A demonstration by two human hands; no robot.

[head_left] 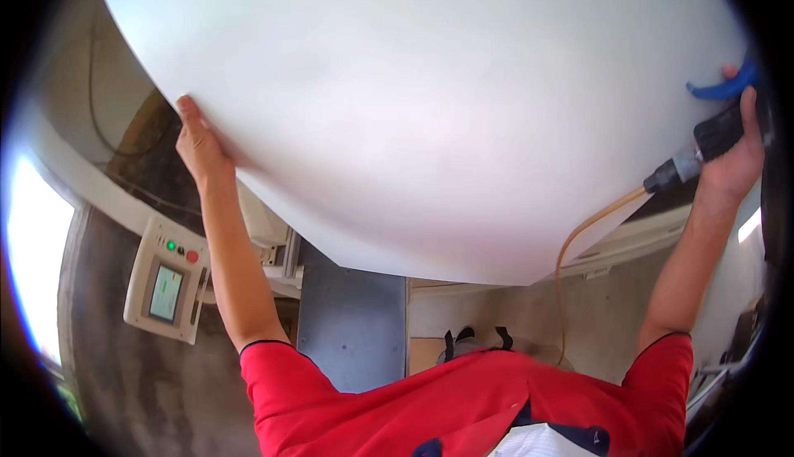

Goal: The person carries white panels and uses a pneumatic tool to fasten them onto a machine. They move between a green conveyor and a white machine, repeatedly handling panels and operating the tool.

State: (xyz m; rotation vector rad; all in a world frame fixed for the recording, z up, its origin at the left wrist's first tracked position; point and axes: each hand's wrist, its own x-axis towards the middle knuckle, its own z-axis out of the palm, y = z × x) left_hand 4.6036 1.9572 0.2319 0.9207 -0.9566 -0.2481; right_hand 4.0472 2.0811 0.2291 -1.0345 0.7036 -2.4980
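A large, smooth white sheet (430,118) fills most of the upper head view and its lower edge bows toward me. My left hand (201,141) is at its left edge, closed on the rim, with some fingers hidden behind it. Out at the far right, my right hand (736,159) is wrapped round the black handle of an air gun (718,133). The gun has a blue lever (721,87), and its front end is cut off by the dark rim of the view. From the metal fitting at the handle's base, a tan air hose (571,246) curves down toward the floor.
A beige control panel (168,279) with a small screen, a green light and a red button stands below my left forearm. Grey metal plate (351,316) lies beneath the sheet's lower edge. A bright window (37,250) is at the far left, and a pale machine rail (637,242) runs behind the hose.
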